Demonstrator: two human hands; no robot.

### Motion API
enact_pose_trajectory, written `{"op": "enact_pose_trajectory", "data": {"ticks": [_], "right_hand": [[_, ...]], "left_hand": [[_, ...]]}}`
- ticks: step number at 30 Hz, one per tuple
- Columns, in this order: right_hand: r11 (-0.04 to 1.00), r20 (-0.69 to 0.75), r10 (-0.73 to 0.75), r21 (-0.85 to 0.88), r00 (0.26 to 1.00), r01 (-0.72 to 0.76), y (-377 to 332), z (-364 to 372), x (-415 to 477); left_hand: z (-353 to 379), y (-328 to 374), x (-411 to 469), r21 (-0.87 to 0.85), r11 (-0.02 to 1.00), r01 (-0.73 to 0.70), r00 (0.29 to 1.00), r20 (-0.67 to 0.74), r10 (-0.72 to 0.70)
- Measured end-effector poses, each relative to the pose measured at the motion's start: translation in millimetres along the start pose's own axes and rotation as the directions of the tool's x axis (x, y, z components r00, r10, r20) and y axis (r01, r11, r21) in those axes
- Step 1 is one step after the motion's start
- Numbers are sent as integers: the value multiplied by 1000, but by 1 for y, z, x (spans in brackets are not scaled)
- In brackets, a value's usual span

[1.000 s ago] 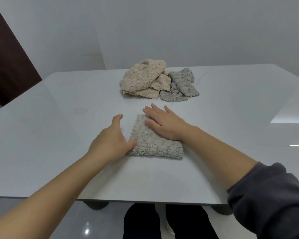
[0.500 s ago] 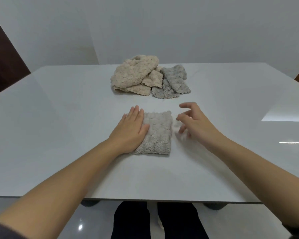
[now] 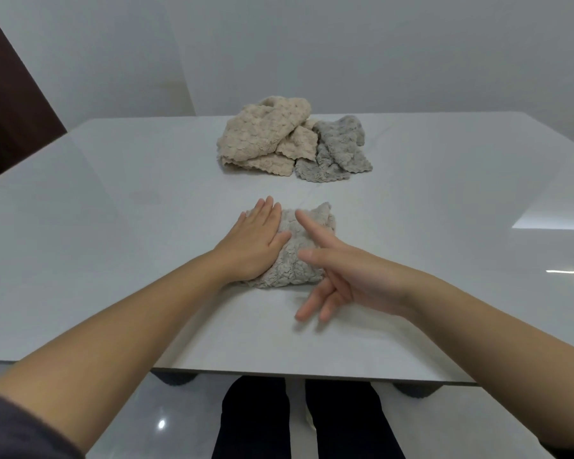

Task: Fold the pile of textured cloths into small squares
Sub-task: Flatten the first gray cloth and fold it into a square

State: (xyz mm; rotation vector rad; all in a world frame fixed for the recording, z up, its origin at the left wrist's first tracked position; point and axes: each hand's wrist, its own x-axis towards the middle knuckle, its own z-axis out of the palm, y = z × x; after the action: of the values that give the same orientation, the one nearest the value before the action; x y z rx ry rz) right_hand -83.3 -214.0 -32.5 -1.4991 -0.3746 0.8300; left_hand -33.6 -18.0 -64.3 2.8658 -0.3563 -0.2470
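Observation:
A grey-beige folded cloth (image 3: 295, 256) lies on the white table (image 3: 113, 246) in front of me. My left hand (image 3: 256, 240) lies flat on the cloth's left part, fingers together, pressing it down. My right hand (image 3: 342, 273) hovers at the cloth's near right corner, fingers spread, index pointing over the cloth, holding nothing. Farther back sits the pile: crumpled beige cloths (image 3: 265, 140) on the left and a grey cloth (image 3: 335, 150) on the right, touching each other.
The table's near edge (image 3: 279, 376) runs just above my legs. A dark brown panel (image 3: 10, 104) stands at the far left beyond the table. A white wall rises behind the pile.
The right hand has moved from the cloth's right side down and in to its near right corner. The left hand stays pressed on the cloth's left part. The cloth looks bunched at its far right corner.

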Motion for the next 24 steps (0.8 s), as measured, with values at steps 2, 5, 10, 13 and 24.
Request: {"op": "enact_pose_trajectory", "data": {"ticks": [2,5,10,13,24], "right_hand": [[997,-11,0,-75,1000,-1,3,-1,0],[982,-59,-1,-187,998,-10,3,-8,-5],[998,44,24,-57,999,-21,3,5,3],[993,-2,33,-112,999,-33,4,2,0],[989,-114,68,-121,991,-82,7,-12,-15]], "left_hand": [[-1,-1,0,3,1000,-1,1000,18,1],[0,-1,0,22,1000,0,1000,12,-1],[-4,0,2,30,1000,5,998,65,-7],[-9,-1,5,49,999,19,992,126,-25],[4,1,-2,94,996,4,999,-50,0]]}}
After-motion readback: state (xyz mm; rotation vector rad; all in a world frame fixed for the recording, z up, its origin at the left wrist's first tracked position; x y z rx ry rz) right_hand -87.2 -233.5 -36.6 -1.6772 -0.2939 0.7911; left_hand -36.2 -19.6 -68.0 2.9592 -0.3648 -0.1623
